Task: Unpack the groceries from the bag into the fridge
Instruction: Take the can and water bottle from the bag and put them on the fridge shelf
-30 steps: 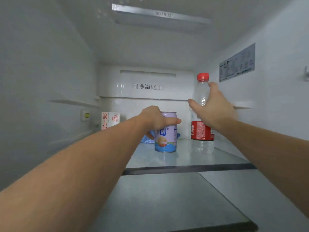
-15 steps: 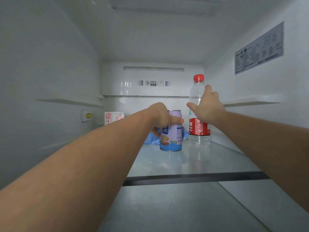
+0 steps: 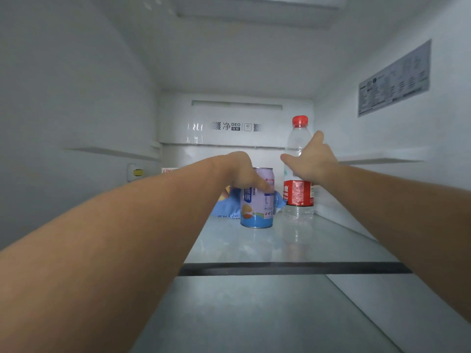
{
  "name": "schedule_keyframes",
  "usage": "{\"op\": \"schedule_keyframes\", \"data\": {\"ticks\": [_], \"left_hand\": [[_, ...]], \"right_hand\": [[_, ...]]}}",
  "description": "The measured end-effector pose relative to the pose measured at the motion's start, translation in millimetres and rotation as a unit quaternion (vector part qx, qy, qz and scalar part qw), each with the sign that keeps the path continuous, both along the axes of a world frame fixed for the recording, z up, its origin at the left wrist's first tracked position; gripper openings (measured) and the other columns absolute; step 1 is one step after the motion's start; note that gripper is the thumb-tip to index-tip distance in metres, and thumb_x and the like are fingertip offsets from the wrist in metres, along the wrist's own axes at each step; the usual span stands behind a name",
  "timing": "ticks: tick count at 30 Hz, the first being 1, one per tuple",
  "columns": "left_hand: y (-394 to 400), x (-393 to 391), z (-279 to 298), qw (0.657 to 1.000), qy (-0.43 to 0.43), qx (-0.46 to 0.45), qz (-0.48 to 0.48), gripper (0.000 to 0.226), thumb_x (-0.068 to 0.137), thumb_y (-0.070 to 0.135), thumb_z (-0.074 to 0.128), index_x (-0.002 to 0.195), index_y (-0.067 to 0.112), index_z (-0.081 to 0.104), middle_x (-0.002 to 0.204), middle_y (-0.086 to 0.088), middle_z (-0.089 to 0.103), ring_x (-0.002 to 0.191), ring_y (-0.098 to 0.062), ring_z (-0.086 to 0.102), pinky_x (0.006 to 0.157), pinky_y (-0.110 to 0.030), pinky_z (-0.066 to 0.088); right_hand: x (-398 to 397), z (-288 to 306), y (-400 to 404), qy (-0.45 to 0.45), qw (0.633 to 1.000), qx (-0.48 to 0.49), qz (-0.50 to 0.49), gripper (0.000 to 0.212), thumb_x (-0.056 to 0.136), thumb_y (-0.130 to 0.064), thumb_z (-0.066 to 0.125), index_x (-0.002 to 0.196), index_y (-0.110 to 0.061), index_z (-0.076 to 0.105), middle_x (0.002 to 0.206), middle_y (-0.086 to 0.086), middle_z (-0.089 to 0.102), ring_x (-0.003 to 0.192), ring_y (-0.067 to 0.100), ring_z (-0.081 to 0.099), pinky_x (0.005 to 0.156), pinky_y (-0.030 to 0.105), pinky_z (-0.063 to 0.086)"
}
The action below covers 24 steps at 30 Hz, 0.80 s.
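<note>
Both my arms reach deep into the fridge over its glass shelf [image 3: 254,250]. My left hand [image 3: 242,171] grips the top of a purple and blue drink can [image 3: 257,210] that stands upright mid-shelf, with the thumb across its front. A clear water bottle [image 3: 298,194] with a red cap and red label stands on the shelf right of the can. In front of the bottle's upper half my right hand [image 3: 311,159] is spread, thumb left and a finger pointing up. Whether it still touches the bottle is unclear.
A blue packet [image 3: 229,207] lies behind the can. A white and red carton [image 3: 167,170] peeks out at the back left, mostly behind my left arm. A yellow knob [image 3: 137,171] sits on the left wall and a sticker [image 3: 393,77] on the right wall.
The bottle came down from the air and now stands on the shelf beside the can. My right hand's fingers have loosened from around it. My left hand stayed on the can.
</note>
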State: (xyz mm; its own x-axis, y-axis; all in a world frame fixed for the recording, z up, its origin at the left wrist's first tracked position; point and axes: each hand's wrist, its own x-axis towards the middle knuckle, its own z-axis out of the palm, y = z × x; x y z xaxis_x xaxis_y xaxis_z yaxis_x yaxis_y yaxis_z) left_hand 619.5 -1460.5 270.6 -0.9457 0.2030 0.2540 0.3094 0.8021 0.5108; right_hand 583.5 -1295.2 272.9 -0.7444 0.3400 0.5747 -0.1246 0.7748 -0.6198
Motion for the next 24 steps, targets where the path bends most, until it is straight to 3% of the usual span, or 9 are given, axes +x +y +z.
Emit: {"op": "schedule_keyframes", "data": {"ticks": [4,9,16,20,24], "left_hand": [[-10,5,4,0.996,0.086,-0.003,0.022,0.068,0.079,0.036,0.077,0.132,0.005,0.049,0.117,-0.012,0.059,0.105,-0.031,0.061,0.082,-0.037,0.056],[-35,17,-4,0.987,0.116,-0.113,0.012,0.084,0.078,0.041,0.075,0.148,0.023,0.033,0.147,-0.005,0.044,0.129,-0.024,0.048,0.103,-0.032,0.041],[-62,54,-4,0.968,0.184,-0.166,-0.041,0.063,0.083,0.046,0.066,0.138,0.023,0.047,0.138,-0.003,0.052,0.122,-0.022,0.051,0.099,-0.031,0.043],[-72,79,-15,0.966,0.195,-0.136,-0.096,0.056,0.084,0.04,0.066,0.135,0.022,0.052,0.133,-0.002,0.055,0.114,-0.021,0.052,0.088,-0.026,0.04],[-72,107,-31,0.964,0.194,-0.1,-0.15,0.049,0.084,0.038,0.065,0.13,0.023,0.055,0.123,0.001,0.057,0.095,-0.015,0.045,0.081,-0.024,0.036]], "right_hand": [[16,2,0,-0.008,0.999,0.025,-0.028,0.071,0.083,-0.036,0.066,0.135,-0.01,0.025,0.129,0.016,0.041,0.109,0.037,0.053,0.08,0.041,0.046],[46,-8,-9,0.011,0.992,0.127,-0.008,0.075,0.085,-0.039,0.061,0.143,-0.015,0.02,0.133,0.012,0.035,0.108,0.037,0.055,0.087,0.047,0.049],[122,-31,-33,-0.03,0.932,0.353,-0.077,0.064,0.09,-0.041,0.049,0.146,-0.026,0.022,0.14,0.009,0.04,0.123,0.031,0.045,0.099,0.046,0.037],[169,-42,-49,-0.08,0.932,0.342,-0.089,0.054,0.091,-0.049,0.046,0.139,-0.026,0.035,0.137,0.008,0.045,0.125,0.031,0.045,0.102,0.048,0.036],[217,-52,-61,-0.104,0.943,0.303,-0.089,0.047,0.09,-0.048,0.049,0.132,-0.026,0.044,0.127,0.008,0.052,0.117,0.028,0.051,0.099,0.042,0.041]]}}
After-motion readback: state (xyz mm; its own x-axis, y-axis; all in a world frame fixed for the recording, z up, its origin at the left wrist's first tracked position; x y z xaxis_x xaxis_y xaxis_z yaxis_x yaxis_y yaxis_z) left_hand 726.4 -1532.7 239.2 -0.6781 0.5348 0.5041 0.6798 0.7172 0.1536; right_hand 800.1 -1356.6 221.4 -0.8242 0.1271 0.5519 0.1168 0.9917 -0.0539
